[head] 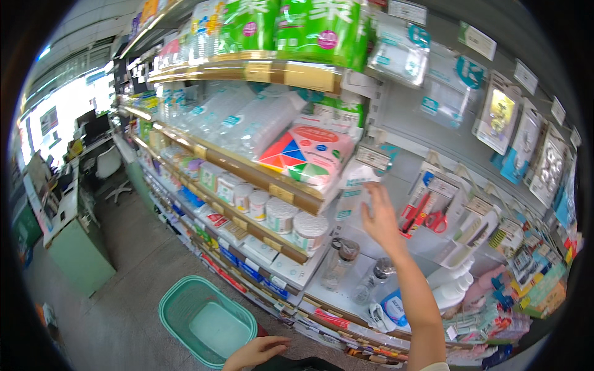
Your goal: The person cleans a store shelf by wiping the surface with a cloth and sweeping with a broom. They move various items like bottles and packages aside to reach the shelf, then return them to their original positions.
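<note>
My right hand (pixel 381 218) is raised to the shelf wall, thumb and fingers apart. Its fingertips overlap a clear hanging plastic packet (pixel 351 197) with teal print; whether they touch it I cannot tell. Scissors with red handles (pixel 436 221) hang in packaging to the right of this hand. Low in the view, my left hand (pixel 258 351) is held out with relaxed fingers and nothing visible in it. Beside it is a green plastic basket (pixel 174 308), its inside bare. Below my right forearm stand a clear lidded jar (pixel 338 266) and a second clear jar (pixel 370 285).
Packed cup sleeves (pixel 264 120) and a colourful packet (pixel 308 155) lie on the middle shelf. Below them are wrapped paper rolls (pixel 281 214). Packaged knives (pixel 475 234) and white bottles (pixel 457 287) are at right. A green-sided desk (pixel 79 250) stands across the aisle floor (pixel 125 320).
</note>
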`<control>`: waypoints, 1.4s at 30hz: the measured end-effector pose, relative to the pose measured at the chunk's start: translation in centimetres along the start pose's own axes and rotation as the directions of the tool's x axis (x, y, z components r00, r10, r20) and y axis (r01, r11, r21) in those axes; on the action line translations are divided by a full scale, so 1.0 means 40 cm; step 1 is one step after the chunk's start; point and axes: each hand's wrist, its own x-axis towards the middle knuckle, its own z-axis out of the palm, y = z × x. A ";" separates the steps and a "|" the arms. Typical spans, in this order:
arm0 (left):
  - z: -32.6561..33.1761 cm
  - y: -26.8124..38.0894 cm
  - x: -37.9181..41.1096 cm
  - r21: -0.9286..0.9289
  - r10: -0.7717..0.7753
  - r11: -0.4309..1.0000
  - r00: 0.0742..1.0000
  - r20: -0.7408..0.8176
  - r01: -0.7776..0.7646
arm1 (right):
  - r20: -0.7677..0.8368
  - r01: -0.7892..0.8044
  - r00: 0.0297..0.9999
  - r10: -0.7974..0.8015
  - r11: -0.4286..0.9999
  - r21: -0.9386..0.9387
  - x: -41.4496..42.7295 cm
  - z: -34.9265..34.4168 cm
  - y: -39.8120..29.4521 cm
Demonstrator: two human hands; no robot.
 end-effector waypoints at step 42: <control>0.012 -0.076 -0.039 -0.125 0.024 0.992 0.997 -0.067 -0.033 | -0.288 -0.330 0.902 0.322 0.944 0.020 0.062 -0.073 0.001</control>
